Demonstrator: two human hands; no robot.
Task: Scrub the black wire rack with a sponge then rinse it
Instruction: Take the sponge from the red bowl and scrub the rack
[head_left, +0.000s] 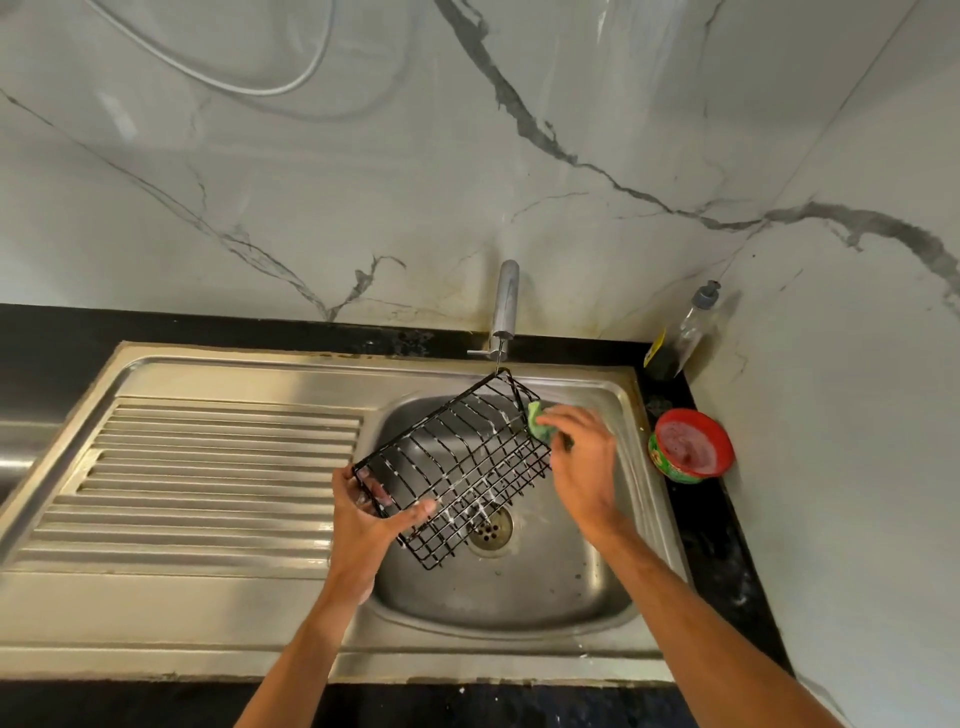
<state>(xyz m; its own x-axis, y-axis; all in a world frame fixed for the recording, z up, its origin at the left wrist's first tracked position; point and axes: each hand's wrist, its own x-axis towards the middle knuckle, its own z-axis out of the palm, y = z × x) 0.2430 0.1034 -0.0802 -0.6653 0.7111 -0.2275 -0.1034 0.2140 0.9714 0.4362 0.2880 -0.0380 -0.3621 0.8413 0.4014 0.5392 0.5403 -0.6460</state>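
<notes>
**Rack under scrub, rinse not yet begun**

The rack (457, 467) is held tilted over the sink (519, 597) basin, its far corner up near the tap (505, 306), its near corner low beside the drain (489, 529). White suds cling to many wires, so scrubbing is judged well along. No water is seen running.

To finish the step well, work the sponge (537, 425) along each wire and into the crossings, turn the rack to reach the underside, and keep it over the basin so drips fall in.

The left hand (363, 512) is closed on the rack's near-left end, thumb lying across the lower wires, fingers curled behind. The right hand (582, 462) pinches the green sponge against the rack's far-right edge, fingers bunched.

A red soap tub (691, 447) stands on the counter's right edge; a bottle (685, 332) stands in the back right corner.
</notes>
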